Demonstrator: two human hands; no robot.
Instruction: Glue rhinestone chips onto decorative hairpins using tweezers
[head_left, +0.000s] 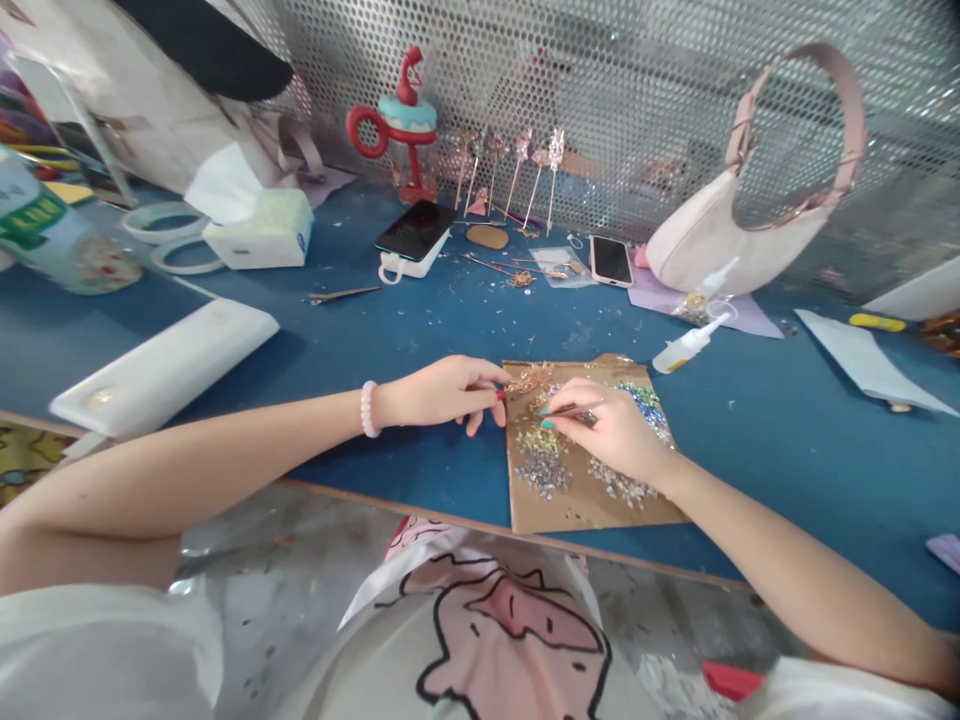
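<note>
A brown cardboard sheet (600, 512) lies on the blue table near its front edge. It bears small piles of shiny gems: grey ones (545, 473), clear ones (626, 487) and blue and green ones (646, 402). Over the middle of the sheet, my right hand (611, 425) pinches slim tweezers (576, 409), their tips low among the gems. My left hand (448, 390) rests at the sheet's left edge with its fingers apart, the index finger reaching toward a heap of gold-coloured pieces (532, 378). Nothing shows in its fingers.
Behind the sheet lie a white glue bottle (686, 348), a phone (611, 261) and a small plastic bag (562, 268). Decorated sticks (553, 165) stand by the perforated metal wall. Scissors (343, 296), a white box-like case (169, 365) and tissues (259, 230) are left; a handbag (720, 235) stands right.
</note>
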